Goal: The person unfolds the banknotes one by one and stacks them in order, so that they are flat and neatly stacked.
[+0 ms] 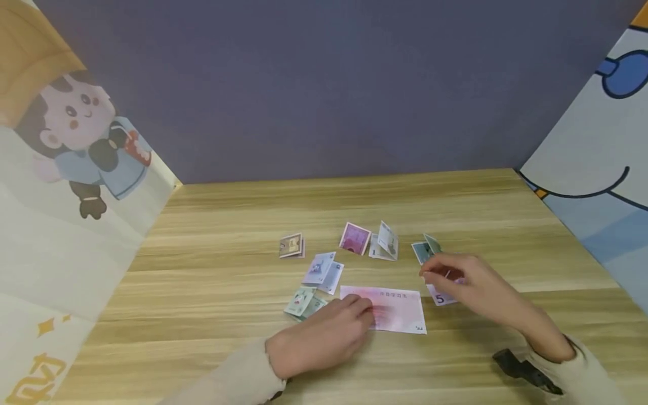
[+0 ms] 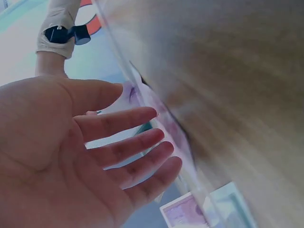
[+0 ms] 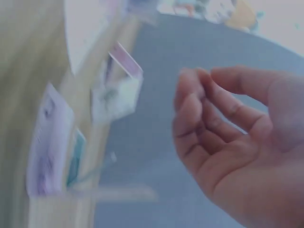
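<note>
A pink banknote lies unfolded on the table, its left part covered by the fingers of my left hand. Those fingers are extended and slightly spread at its edge in the left wrist view. My right hand hovers over a folded purple note marked 5, partly hiding it. Bent fingers and a thumb tip close to the index fingertip show in the right wrist view, with nothing between them. Just beyond this hand stands a folded teal note.
Across the wooden table sit more folded notes: a brown one, a magenta one, a whitish one, a blue-violet one and a green one. A dark panel closes off the back; printed walls flank the sides.
</note>
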{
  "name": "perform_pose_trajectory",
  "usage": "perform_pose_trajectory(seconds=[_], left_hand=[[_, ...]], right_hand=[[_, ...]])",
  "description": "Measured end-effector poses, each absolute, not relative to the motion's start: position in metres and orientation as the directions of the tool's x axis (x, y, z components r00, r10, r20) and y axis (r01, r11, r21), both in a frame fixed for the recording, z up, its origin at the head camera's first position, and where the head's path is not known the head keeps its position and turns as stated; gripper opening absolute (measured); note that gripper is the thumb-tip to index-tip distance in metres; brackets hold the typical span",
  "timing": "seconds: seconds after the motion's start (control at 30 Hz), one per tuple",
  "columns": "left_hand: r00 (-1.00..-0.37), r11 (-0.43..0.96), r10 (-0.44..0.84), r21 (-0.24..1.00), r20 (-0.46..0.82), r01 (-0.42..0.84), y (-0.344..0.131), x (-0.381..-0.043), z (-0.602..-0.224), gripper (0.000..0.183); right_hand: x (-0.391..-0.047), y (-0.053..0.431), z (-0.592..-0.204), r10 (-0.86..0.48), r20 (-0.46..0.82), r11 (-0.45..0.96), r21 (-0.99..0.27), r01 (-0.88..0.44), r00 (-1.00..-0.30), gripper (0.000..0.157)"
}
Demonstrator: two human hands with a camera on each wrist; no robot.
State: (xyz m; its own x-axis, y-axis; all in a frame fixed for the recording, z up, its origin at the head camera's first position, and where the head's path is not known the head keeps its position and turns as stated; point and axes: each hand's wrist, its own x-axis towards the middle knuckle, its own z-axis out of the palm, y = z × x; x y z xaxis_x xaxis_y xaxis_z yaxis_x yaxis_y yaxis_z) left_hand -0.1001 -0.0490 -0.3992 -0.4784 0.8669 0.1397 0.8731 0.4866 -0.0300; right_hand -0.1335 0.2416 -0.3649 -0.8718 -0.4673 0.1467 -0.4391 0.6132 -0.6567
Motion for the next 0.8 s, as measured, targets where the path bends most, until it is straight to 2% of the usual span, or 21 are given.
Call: perform_pose_trajectory(seconds=[0.2, 0.3, 0.4, 0.53, 0.6, 0.7, 0.8], left_hand=[[-0.478, 0.483, 0.852, 0.033, 0.214, 0.875, -0.049, -0.103, -0.388, 0.021], [-0.484, 0.481, 0.837, 0.081, 0.254, 0.873, -0.047, -0.105, -0.383, 0.019], [-0.493, 0.483, 0.835, 0.104, 0.244, 0.869, -0.044, -0.105, -0.377, 0.020], [-0.486, 0.477, 0.851, 0.093, 0.197, 0.874, -0.037, -0.102, -0.367, 0.022], [-0.482, 0.474, 0.858, 0.088, 0.180, 0.876, -0.034, -0.101, -0.364, 0.022], [-0.476, 0.467, 0.865, 0.093, 0.157, 0.879, -0.029, -0.101, -0.366, 0.021], [-0.471, 0.460, 0.870, 0.100, 0.144, 0.882, -0.024, -0.105, -0.373, 0.021]], right_hand=[[-0.137, 0.290, -0.352, -0.321, 0.170, 0.578, -0.744, -0.335, -0.932, 0.003], [-0.145, 0.310, -0.357, -0.278, 0.177, 0.549, -0.777, -0.307, -0.944, 0.007], [-0.155, 0.322, -0.367, -0.299, 0.131, 0.535, -0.798, -0.279, -0.945, 0.010], [-0.166, 0.329, -0.388, -0.409, 0.018, 0.554, -0.790, -0.264, -0.912, 0.012], [-0.169, 0.326, -0.398, -0.439, -0.041, 0.575, -0.780, -0.247, -0.897, 0.018], [-0.171, 0.318, -0.408, -0.444, -0.102, 0.638, -0.734, -0.233, -0.890, 0.038], [-0.171, 0.308, -0.415, -0.435, -0.101, 0.705, -0.656, -0.268, -0.895, 0.053]])
